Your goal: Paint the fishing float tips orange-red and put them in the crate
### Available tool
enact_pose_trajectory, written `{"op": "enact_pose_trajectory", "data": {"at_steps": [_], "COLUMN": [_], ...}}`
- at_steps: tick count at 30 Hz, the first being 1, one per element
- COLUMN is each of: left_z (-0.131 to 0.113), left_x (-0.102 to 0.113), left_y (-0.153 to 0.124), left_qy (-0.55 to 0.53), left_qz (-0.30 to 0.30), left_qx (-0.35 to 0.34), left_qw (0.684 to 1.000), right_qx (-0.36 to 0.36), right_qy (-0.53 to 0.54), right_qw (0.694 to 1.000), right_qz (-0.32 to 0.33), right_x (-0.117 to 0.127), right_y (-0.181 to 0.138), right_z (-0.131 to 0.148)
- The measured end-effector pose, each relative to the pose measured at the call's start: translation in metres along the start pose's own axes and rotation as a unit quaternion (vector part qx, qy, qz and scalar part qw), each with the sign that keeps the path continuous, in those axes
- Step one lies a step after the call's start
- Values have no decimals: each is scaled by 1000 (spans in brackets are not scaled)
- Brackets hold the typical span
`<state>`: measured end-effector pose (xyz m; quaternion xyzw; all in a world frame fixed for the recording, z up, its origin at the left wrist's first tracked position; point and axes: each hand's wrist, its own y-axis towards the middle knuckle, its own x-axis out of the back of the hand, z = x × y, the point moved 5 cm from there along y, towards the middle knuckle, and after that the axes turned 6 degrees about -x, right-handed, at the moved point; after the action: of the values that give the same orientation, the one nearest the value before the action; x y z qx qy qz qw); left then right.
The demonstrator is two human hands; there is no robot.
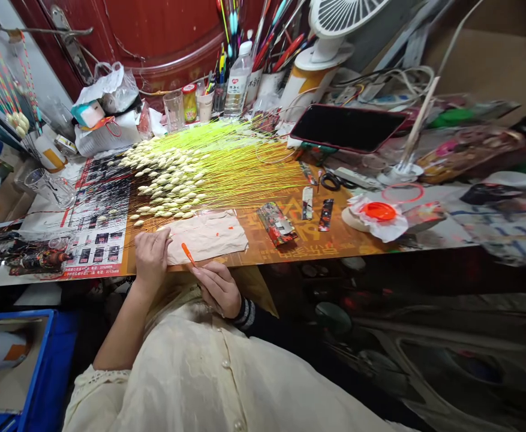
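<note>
pinching an orange-tipped tool (188,252) in the right hand (220,288); left hand (152,257) curled by pale cloth (211,239), its grip unclear

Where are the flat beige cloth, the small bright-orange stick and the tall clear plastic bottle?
Flat beige cloth (207,231): head view, middle of its top.
Small bright-orange stick (187,251): head view, its orange part.
Tall clear plastic bottle (237,85): head view, its label.

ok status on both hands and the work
Left hand at cloth, grip unclear. Right hand holding orange stick, tip over cloth. Cream-bodied stems crowded just beyond.
</note>
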<state>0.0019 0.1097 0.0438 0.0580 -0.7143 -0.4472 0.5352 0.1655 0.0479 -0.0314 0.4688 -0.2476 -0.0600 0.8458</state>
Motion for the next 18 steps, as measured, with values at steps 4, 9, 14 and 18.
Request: {"op": "enact_pose_trajectory", "data": {"at_steps": [4, 9, 14, 18], "left_z": [-5, -25, -26, 6], "left_x": [5, 22, 52, 112], "left_y": [7, 17, 20, 7], "left_qy": [-12, -7, 43, 124], "left_qz": [-3, -21, 53, 41], "left_qx": [-10, -52, -91, -56], "left_qw": [1000, 998, 994, 990], "right_qx": [-5, -22, -15, -1], "right_qy": [2, 31, 35, 24], "right_qw": [1000, 999, 999, 999], "right_qz": [3, 8, -19, -41], "right_x": [0, 3, 8, 9], "right_y": [-1, -9, -13, -10], "right_z": [-3, -3, -1, 3]}}
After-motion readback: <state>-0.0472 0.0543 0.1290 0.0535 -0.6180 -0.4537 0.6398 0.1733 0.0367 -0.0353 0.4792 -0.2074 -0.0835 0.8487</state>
